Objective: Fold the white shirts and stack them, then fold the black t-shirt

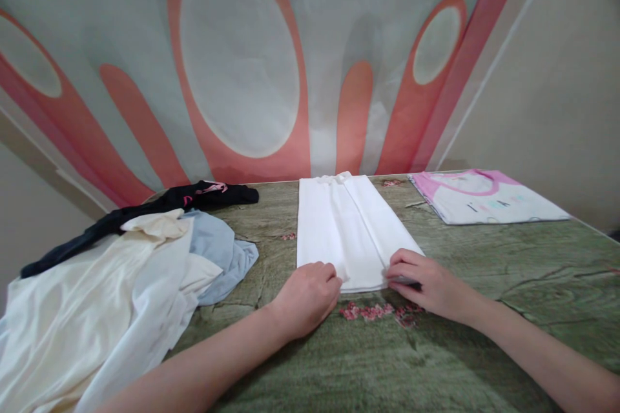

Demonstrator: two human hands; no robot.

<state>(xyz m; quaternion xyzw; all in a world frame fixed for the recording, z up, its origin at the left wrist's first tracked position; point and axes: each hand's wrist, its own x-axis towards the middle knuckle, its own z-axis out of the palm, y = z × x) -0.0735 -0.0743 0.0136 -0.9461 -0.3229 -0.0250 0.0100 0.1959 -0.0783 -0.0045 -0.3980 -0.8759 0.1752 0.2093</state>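
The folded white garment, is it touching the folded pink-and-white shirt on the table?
Apart. The head view shows a strip of green tabletop between the folded white garment and the folded pink-and-white shirt.

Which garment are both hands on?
The white garment in the middle: left hand and right hand touch its near edge. The pile and pink-trimmed shirt have neither hand on them.

the light around me is soft and a little dim. my right forearm [523, 334] throws a blurry shadow [484, 361] onto the table [547, 277], while the white cloth [317, 222] at my fingers [330, 273] looks nearly washed out. fine detail smears, and the lettering [499, 206] on the pink-and-white shirt [527, 203] goes soft. lines lean outward toward the edges, and the upper right corner is dark.
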